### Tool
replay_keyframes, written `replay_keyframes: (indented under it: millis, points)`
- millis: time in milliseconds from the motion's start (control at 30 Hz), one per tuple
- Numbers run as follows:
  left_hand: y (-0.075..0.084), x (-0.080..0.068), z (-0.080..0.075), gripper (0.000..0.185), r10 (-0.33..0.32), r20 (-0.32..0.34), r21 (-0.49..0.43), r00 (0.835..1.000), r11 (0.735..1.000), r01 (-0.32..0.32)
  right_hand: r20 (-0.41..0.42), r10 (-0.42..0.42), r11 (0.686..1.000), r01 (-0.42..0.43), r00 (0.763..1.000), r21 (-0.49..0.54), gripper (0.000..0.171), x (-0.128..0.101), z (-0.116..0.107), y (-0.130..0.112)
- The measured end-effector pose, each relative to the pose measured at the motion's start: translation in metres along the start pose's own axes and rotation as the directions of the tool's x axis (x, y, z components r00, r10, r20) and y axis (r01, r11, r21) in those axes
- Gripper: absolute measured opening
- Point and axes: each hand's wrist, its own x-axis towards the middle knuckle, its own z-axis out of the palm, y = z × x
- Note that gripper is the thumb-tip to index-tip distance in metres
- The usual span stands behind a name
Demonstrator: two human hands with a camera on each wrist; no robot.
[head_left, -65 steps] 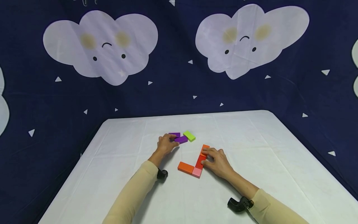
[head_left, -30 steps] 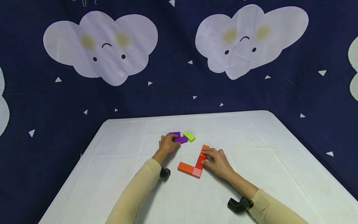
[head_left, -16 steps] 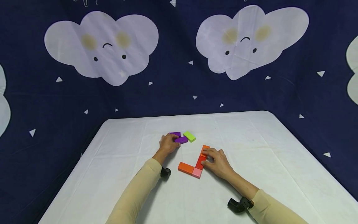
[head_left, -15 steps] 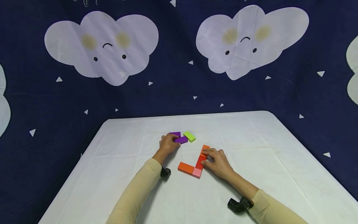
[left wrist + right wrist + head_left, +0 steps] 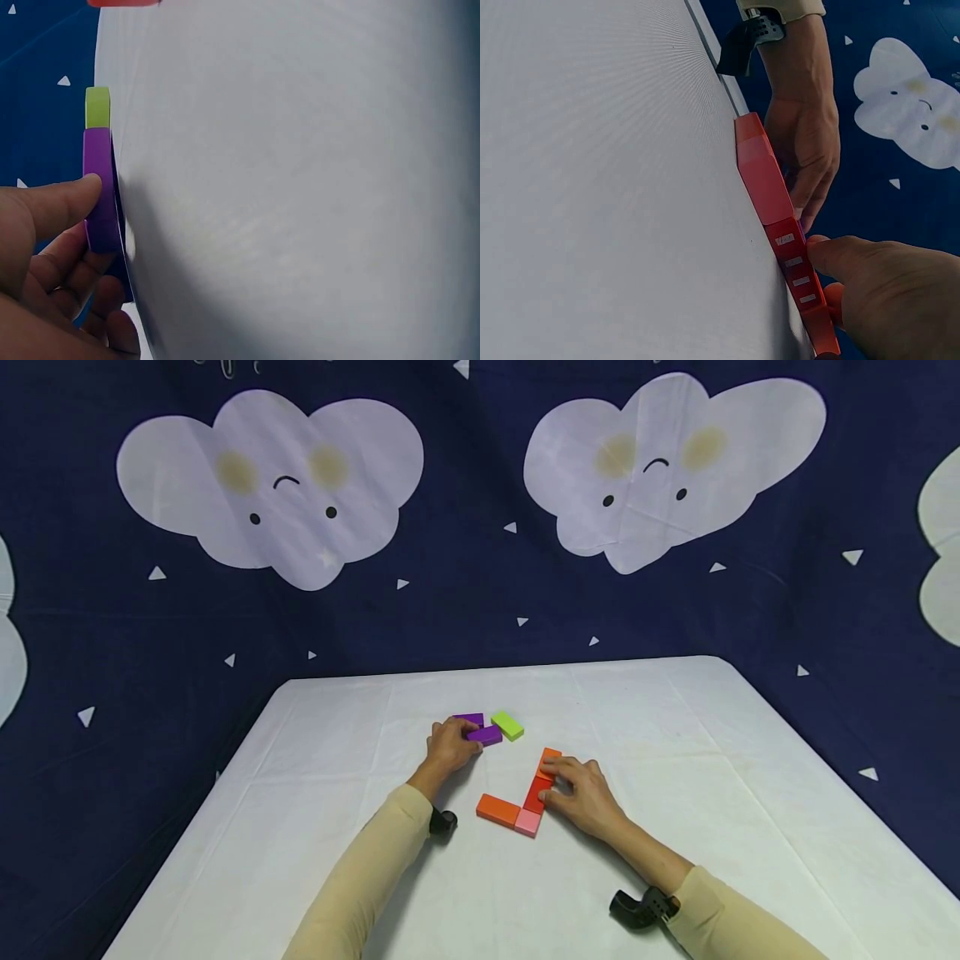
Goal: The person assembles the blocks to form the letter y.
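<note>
My left hand (image 5: 450,746) pinches the nearer purple block (image 5: 486,736), its thumb on the near side and the fingers behind. In the left wrist view the thumb lies flat on that purple block (image 5: 100,161). A second purple block (image 5: 470,719) sits just behind, partly covered by the fingers. My right hand (image 5: 587,795) rests at the upright arm of an L-shaped row, its thumb touching the red block (image 5: 537,794) and its bent fingertips over the orange block (image 5: 550,755) beyond. A pink block (image 5: 527,822) forms the corner, joined by another orange block (image 5: 497,810) to the left.
A lime green block (image 5: 507,725) lies right of the purple pair, close beside them. All blocks stand on a white cloth-covered table (image 5: 675,760). Behind its far edge hangs a dark blue curtain (image 5: 465,627) with clouds. Each wrist wears a black camera mount (image 5: 641,908).
Since the oldest frame my left hand has shifted slightly right, its thumb settling against the nearer purple block. My right hand and the L-shaped row stay in place.
</note>
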Motion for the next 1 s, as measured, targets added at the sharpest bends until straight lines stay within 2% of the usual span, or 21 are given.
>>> replay_keyframes:
  millis: [233, 400, 667, 1000]
  points:
    - [0.002, -0.003, -0.005, 0.031, -0.026, 0.016, -0.037, 1.0, 0.999, 0.027, 0.005, 0.001, 1.0, -0.001, 1.0, -0.006, 0.043, 0.001, 0.0, 0.0]
    - [0.002, -0.006, -0.01, 0.031, -0.013, 0.007, -0.015, 1.0, 1.0, 0.013, 0.008, 0.01, 1.0, -0.01, 1.0, -0.001, 0.043, 0.001, -0.001, -0.001]
    - [0.003, -0.01, -0.022, 0.033, 0.026, 0.005, -0.033, 1.0, 0.999, -0.026, 0.018, 0.016, 1.0, -0.016, 1.0, -0.003, 0.043, 0.0, -0.001, -0.001]
    - [-0.001, -0.012, -0.03, 0.034, 0.042, 0.002, -0.053, 0.999, 0.998, -0.042, 0.018, 0.012, 1.0, -0.013, 1.0, 0.002, 0.043, 0.0, 0.0, -0.001]
